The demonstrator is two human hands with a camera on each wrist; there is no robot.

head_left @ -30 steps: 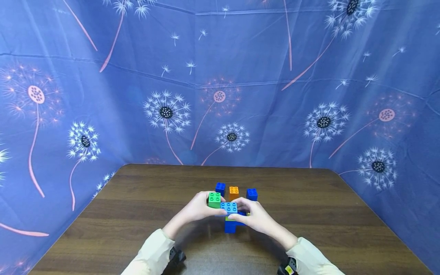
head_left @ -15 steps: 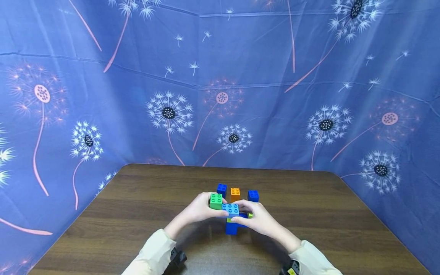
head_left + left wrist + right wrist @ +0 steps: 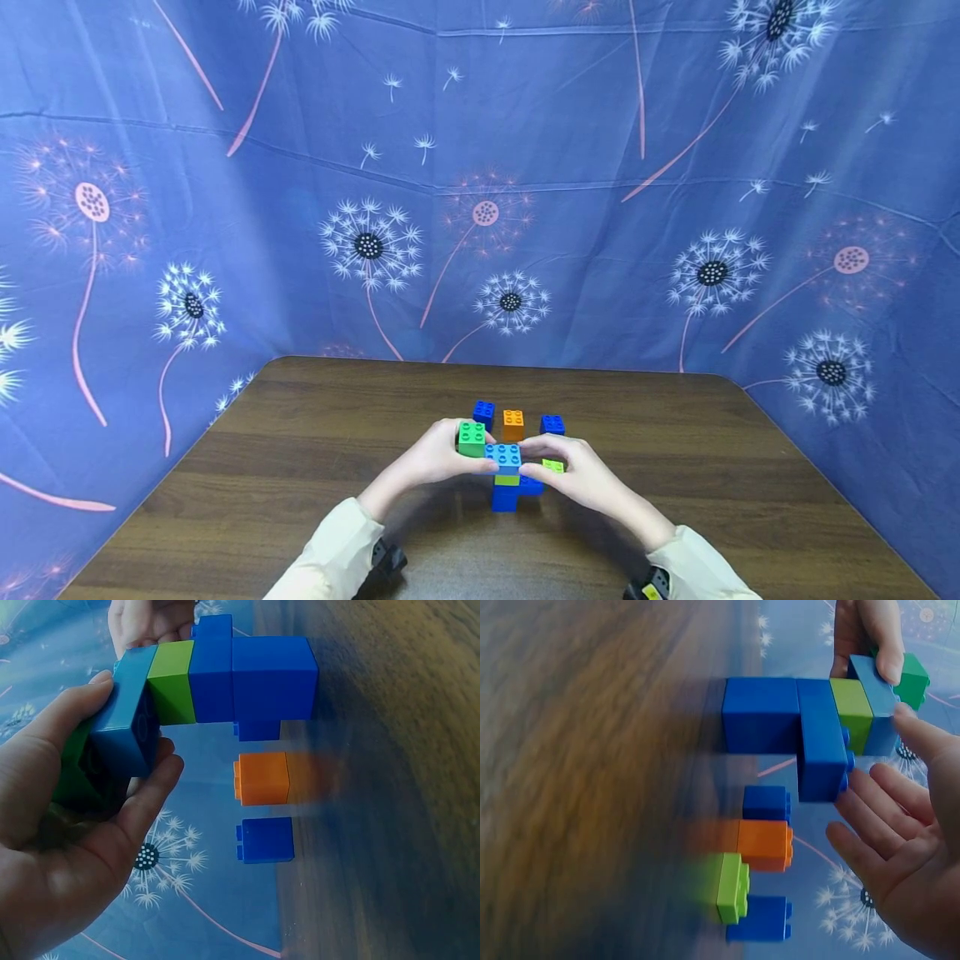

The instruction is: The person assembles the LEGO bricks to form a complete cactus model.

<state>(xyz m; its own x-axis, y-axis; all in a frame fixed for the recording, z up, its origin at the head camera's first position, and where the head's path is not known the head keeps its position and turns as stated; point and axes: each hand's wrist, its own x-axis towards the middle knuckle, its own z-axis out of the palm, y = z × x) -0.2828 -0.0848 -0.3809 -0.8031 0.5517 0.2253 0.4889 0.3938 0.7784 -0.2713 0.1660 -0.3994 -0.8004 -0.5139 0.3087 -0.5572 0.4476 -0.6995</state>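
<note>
A toy building-brick stack stands upright on the table: a dark blue block (image 3: 504,500) at the bottom, a long dark blue brick (image 3: 821,742) across it, a lime brick (image 3: 172,682), then a light blue brick (image 3: 503,457). On the light blue brick's left end sits a green brick (image 3: 472,437). My left hand (image 3: 431,454) pinches the light blue brick between thumb and fingers, the green brick within its grasp. Beside the stack's right side, my right hand (image 3: 585,477) has loosely extended fingers. Its thumb is near the light blue brick; whether they touch, I cannot tell.
Behind the stack stand a blue brick (image 3: 483,412), an orange brick (image 3: 513,423) and another blue brick (image 3: 552,425). A flat lime brick (image 3: 731,889) lies on the wooden table (image 3: 315,417) to the right. A blue dandelion-print cloth (image 3: 570,275) hangs behind.
My right hand has let go of the light blue brick and drawn a little to the right, uncovering more of the lime and dark blue bricks. The left hand keeps its hold.
</note>
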